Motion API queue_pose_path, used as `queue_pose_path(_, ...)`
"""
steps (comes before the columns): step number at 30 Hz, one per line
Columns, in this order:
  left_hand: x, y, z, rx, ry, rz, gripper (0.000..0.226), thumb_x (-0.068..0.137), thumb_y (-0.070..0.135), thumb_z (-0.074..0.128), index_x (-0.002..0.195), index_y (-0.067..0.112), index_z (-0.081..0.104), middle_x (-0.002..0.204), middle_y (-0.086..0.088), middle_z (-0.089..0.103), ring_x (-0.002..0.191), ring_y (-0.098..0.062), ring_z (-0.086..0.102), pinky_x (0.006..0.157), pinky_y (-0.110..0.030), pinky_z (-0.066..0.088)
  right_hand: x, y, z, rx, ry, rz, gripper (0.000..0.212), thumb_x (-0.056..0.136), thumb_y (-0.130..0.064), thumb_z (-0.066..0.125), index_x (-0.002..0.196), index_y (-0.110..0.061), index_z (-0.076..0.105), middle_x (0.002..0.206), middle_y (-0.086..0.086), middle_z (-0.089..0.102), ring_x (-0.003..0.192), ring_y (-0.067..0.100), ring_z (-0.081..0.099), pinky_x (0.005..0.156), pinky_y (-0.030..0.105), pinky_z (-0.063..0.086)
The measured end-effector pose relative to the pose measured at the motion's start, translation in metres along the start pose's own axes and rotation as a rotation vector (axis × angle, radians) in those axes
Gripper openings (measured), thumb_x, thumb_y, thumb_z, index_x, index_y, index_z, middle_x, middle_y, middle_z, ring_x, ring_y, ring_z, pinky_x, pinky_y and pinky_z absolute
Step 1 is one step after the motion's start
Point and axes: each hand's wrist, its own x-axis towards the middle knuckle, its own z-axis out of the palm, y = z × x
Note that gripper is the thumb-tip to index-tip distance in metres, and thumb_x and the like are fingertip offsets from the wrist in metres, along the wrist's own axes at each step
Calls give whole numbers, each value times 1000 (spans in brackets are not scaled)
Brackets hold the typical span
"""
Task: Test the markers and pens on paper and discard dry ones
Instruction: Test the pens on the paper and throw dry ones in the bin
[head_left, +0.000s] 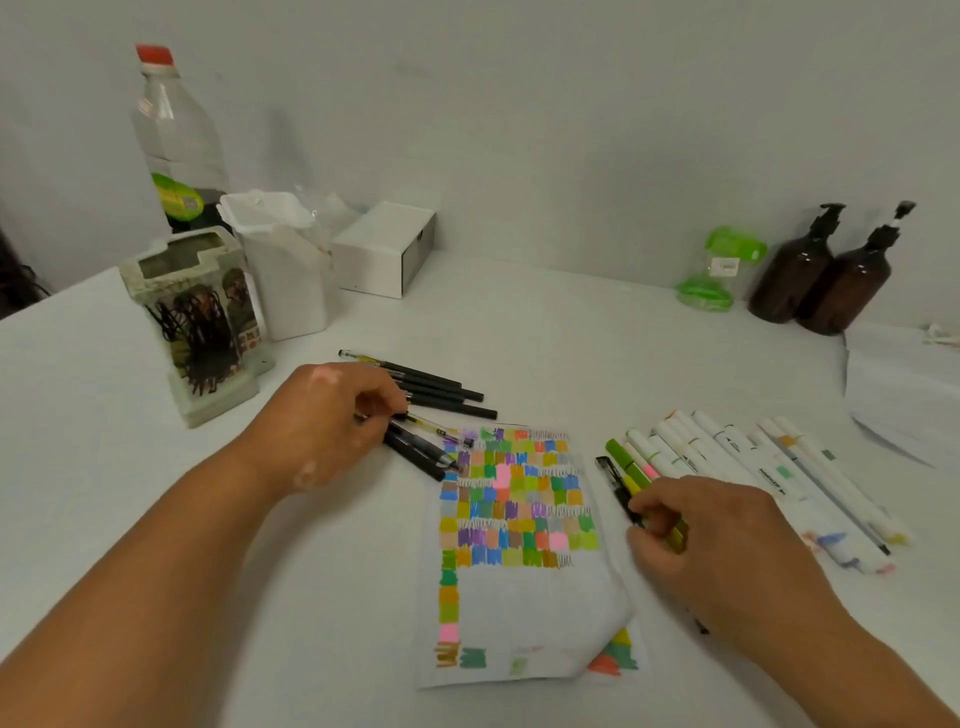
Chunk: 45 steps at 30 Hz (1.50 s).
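— "Where are the pens?"
— "The left hand (322, 421) clamps black pens (415, 450) at ten o'clock of the paper (535, 597); the right hand (711, 535) pinches a green marker (623, 462) at three. Light, slick; grip mid-barrel, I'd say."

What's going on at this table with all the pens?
A person is trying out pens and markers on a paper, whose upper part is already filled with coloured swatches. The left hand grips a few pens by the sheet's top left corner, and more black pens lie just behind them. The right hand holds green markers right of the sheet, next to a row of white markers.
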Motion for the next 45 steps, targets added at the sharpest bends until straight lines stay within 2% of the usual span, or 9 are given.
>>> queue_pose_path(4, 0, -1, 4, 103, -138, 5, 27, 81, 14, 79, 98, 35, 75, 98, 14, 66, 90, -5, 61, 84, -16, 49, 11, -13, -7, 26, 13, -69, 7, 78, -36, 79, 80, -35, 72, 65, -18, 64, 60, -1, 55, 61, 26, 51)
queue_pose_path(11, 1, 4, 13, 170, -202, 77, 17, 87, 29, 75, 100, 39, 75, 96, 22, 60, 93, -3, 55, 88, -31, 51, 36, -26, -6, 109, -9, -151, 5, 82, -40, 75, 84, -37, 72, 67, -20, 65, 64, -3, 58, 66, 20, 50)
queue_pose_path(17, -2, 18, 12, -116, -136, 74, 11, 91, 33, 66, 99, 41, 70, 91, 27, 65, 90, 6, 58, 72, -6, 44, 29, -16, 6, 293, 50, -171, 8, 78, -37, 76, 75, -40, 70, 70, -30, 64, 69, 3, 61, 59, 11, 45)
queue_pose_path(20, -6, 39, 15, -419, -114, 75, 18, 90, 38, 59, 103, 36, 70, 85, 24, 69, 81, 2, 65, 63, -9, 47, 26, -15, 5, 619, -1, -133, 15, 77, -40, 79, 91, -43, 73, 74, -18, 70, 61, 9, 63, 59, 16, 51)
queue_pose_path(25, -15, 70, 40, -510, -217, 205, 16, 98, 32, 57, 109, 33, 69, 94, 10, 65, 75, -19, 66, 65, -25, 55, 23, -24, 5, 1035, -124, -103, 27, 77, -34, 76, 102, -42, 71, 75, -2, 73, 60, 11, 68, 53, 15, 49)
queue_pose_path(34, -21, 80, 50, -244, -259, 245, 32, 103, 45, 37, 110, 32, 65, 86, 13, 63, 77, -8, 62, 59, -12, 44, 23, -22, 0, 1131, -46, -95, 8, 82, -16, 73, 87, -23, 72, 66, 0, 69, 52, 9, 62, 49, 22, 49)
queue_pose_path(38, -22, 87, 52, -163, -170, 378, 35, 104, 45, 38, 108, 22, 65, 75, 6, 60, 63, -15, 55, 55, -28, 44, 19, -29, 1, 1174, -134, -97, 8, 78, -21, 74, 84, -25, 71, 63, -3, 68, 52, 9, 61, 52, 22, 50)
queue_pose_path(42, -23, 94, 53, -226, -190, 438, 26, 102, 39, 50, 114, 23, 66, 74, 16, 57, 63, -6, 53, 55, -18, 40, 13, -36, 5, 1155, -178, -124, 9, 77, -22, 78, 81, -21, 69, 61, -1, 66, 52, 11, 62, 51, 25, 50)
queue_pose_path(45, -24, 88, 55, -92, -272, 372, 53, 86, 69, 60, 127, 36, 54, 85, 27, 48, 77, 0, 52, 65, -10, 36, 19, -28, 4, 1211, -10, 2, 11, 78, -17, 65, 68, -19, 60, 50, 4, 54, 47, 18, 53, 44, 26, 43)
